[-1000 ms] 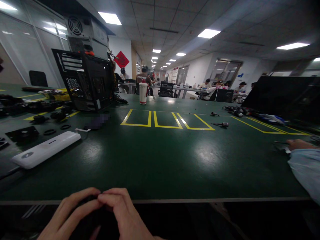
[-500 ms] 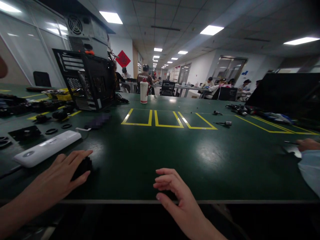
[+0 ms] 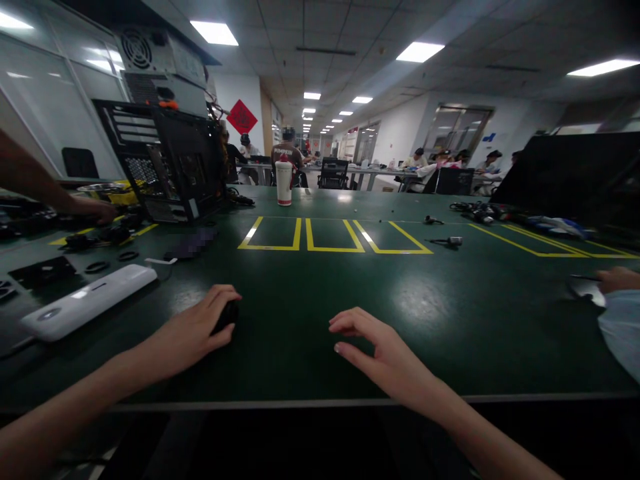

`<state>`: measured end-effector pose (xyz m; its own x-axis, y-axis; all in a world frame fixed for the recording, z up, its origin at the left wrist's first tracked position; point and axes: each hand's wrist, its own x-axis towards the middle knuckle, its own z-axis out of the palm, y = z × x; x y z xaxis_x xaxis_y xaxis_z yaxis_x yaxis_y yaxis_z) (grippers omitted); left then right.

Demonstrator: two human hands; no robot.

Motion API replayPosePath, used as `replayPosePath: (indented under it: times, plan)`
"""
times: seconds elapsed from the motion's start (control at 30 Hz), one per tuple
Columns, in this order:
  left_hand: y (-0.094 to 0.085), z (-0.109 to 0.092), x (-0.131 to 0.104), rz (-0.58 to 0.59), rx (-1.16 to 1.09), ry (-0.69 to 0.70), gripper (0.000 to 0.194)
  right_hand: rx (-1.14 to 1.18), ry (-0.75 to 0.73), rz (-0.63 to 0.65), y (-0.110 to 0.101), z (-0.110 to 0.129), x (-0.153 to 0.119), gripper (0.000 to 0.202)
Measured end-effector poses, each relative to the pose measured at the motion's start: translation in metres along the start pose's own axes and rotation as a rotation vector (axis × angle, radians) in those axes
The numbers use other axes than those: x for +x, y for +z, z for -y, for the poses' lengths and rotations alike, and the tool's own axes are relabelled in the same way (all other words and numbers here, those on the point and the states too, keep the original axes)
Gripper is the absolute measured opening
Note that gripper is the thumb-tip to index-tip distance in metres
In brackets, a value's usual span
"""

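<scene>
in the head view, the left hand point(image 3: 197, 330) has fingers and thumb closed around a small black object point(image 3: 228, 317), probably for steadying it near the front edge of the table point(image 3: 290, 367), while the right hand point(image 3: 387, 348) curves with thumb and fingers apart.

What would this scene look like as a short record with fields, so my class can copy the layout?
Left hand: fingers around a small dark object
Right hand: open, fingers curved, nothing seen in it
Surface: green table
Middle: yellow tape outlines, with a cup upright beyond
Left side: long white box, black computer case
Other people: a bare arm at left, a light blue sleeve at right
</scene>
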<state>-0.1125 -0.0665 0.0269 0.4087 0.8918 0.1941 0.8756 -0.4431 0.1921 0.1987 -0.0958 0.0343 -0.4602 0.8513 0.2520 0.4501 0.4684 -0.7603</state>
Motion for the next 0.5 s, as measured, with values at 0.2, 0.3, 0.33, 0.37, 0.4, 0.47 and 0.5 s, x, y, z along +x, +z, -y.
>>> replayPosePath:
  times: [0.2, 0.3, 0.33, 0.37, 0.4, 0.47, 0.5]
  plan:
    - [0.032, -0.028, 0.097, -0.027, -0.08, 0.113, 0.043, 0.079, 0.047, 0.019, 0.0, -0.031, 0.086, 0.028]
    - [0.044, -0.039, 0.131, -0.036, -0.109, 0.131, 0.049, 0.165, 0.142, -0.058, 0.003, -0.054, 0.123, 0.028]
    - [0.047, -0.042, 0.139, -0.029, -0.12, 0.135, 0.051, 0.233, 0.186, -0.062, 0.004, -0.06, 0.131, 0.029]
    - [0.05, -0.044, 0.145, -0.026, -0.128, 0.135, 0.053, 0.312, 0.221, -0.057, 0.005, -0.065, 0.137, 0.03]
    - [0.053, -0.046, 0.15, -0.027, -0.135, 0.132, 0.055, 0.391, 0.256, -0.055, 0.005, -0.069, 0.141, 0.03]
    - [0.056, -0.048, 0.155, -0.031, -0.163, 0.117, 0.057, 0.508, 0.309, -0.051, 0.005, -0.075, 0.144, 0.029]
    - [0.057, -0.048, 0.157, -0.033, -0.189, 0.112, 0.058, 0.54, 0.33, -0.051, 0.004, -0.076, 0.144, 0.027]
